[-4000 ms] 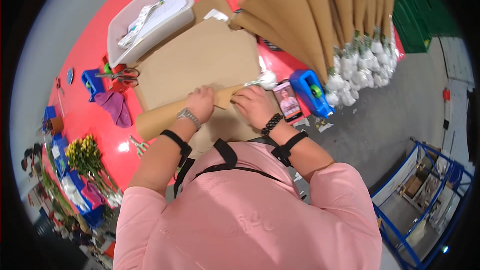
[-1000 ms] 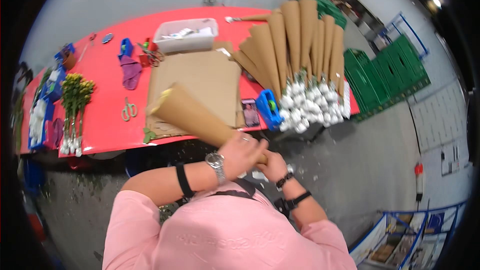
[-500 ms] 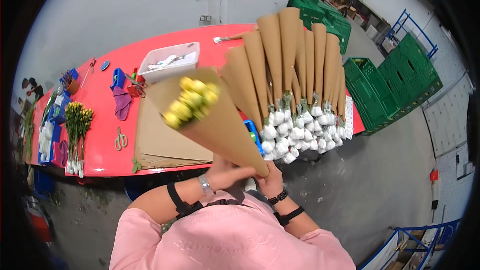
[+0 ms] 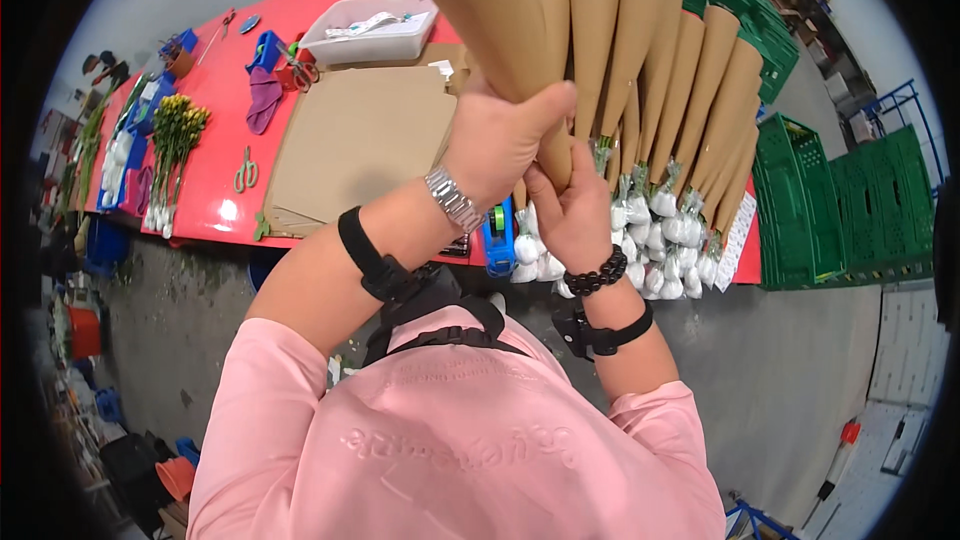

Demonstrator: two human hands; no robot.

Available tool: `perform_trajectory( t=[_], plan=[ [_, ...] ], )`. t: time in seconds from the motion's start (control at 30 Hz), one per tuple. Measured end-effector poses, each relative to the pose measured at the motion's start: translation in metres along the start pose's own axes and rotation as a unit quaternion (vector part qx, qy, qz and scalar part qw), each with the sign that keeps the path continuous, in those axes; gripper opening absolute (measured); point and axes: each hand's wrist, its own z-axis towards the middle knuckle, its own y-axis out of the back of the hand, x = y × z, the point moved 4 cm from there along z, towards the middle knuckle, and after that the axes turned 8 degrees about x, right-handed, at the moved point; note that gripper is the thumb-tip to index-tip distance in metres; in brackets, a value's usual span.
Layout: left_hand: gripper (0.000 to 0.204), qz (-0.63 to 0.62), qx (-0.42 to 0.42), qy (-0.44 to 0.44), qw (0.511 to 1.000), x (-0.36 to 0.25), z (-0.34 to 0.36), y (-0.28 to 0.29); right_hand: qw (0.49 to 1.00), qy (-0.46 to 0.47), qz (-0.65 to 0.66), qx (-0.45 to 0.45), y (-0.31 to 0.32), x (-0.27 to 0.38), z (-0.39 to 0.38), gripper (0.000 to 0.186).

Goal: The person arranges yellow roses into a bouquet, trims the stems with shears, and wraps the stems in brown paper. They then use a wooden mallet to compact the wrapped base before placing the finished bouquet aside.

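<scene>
A brown paper cone (image 4: 490,20), the bouquet wrap, points up and away from me past the top of the picture. Around its lower part my left hand (image 4: 495,135) is closed, thumb across the paper. My right hand (image 4: 578,212) grips the narrow bottom end with bent fingers. The flowers inside are out of sight now. Just below the hands, at the table's front edge, stands a blue tape dispenser (image 4: 498,242). Close to my right hand lie several finished paper cones (image 4: 640,30), their stem ends bundled in white wraps (image 4: 665,245).
On the red table (image 4: 215,180) lie a stack of brown paper sheets (image 4: 350,145), green-handled scissors (image 4: 245,170), a purple cloth (image 4: 263,100), a white tub (image 4: 370,35) and yellow flowers (image 4: 178,130). Green crates (image 4: 800,210) stand at the right.
The bouquet cone has swung upright and forward, hiding its yellow flowers. Both hands have moved up and forward over the table, the left one now wrapped round the cone.
</scene>
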Motion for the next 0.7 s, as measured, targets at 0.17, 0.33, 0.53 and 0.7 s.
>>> perform_trajectory(
  t=[0.17,0.33,0.53,0.7],
  plan=[
    [0.035,0.069,0.064,0.003,0.996,-0.011,0.008,-0.008,0.994,-0.033,0.098,0.042,0.008,-0.017,-0.003,0.039],
    [0.059,0.293,0.17,0.064,0.939,-0.025,-0.021,0.034,0.964,-0.114,0.238,-0.01,0.031,-0.058,-0.043,0.031],
    [0.047,0.193,0.061,0.209,0.957,-0.004,-0.072,0.137,0.976,-0.085,0.156,-0.127,0.092,-0.11,-0.086,0.039],
    [0.052,0.125,0.179,0.184,0.958,0.026,-0.083,0.047,0.939,-0.141,0.312,-0.029,0.066,-0.084,-0.058,0.054]
  ],
)
